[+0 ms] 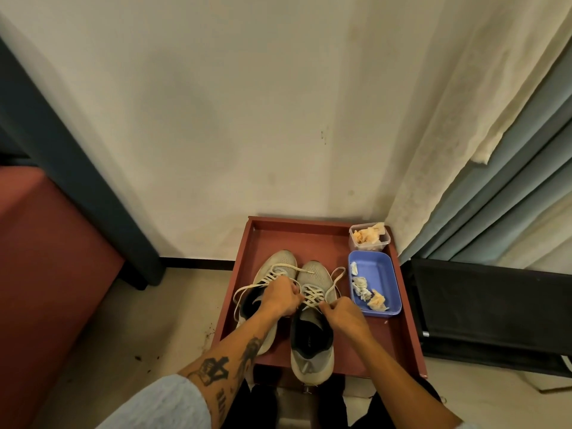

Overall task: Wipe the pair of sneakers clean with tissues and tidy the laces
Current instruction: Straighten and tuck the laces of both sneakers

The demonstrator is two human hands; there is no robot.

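- Fingers (pixel 295 297) of the left hand (pixel 280 297) are curled in tight and pinch the lace (pixel 312 294) at the left edge of the right sneaker (pixel 312 345), near its top eyelets.
- Curled the same way, the right hand (pixel 342 315) pinches the same lace at the sneaker's right edge. A loose loop of it trails out to the right over the tray (pixel 402 335).
- Both grey sneakers stand side by side on the red-brown tray, toes toward the wall. The right sneaker's heel hangs over the near rim.
- The left sneaker (pixel 275 264) lies partly under the left wrist, and its loose laces (pixel 247 289) spill over its left side.
- A small mark shows on the right sneaker's dark insole, too small to read.
- The left forearm carries dark tattoos, an emblem and a line of lettering, neither of them legible.
- A blue tub (pixel 380 274) just right of the sneakers holds crumpled tissues (pixel 368 295).
- Behind the tub, a clear container (pixel 368 239) in the tray's far right corner holds orange-tinged wads.
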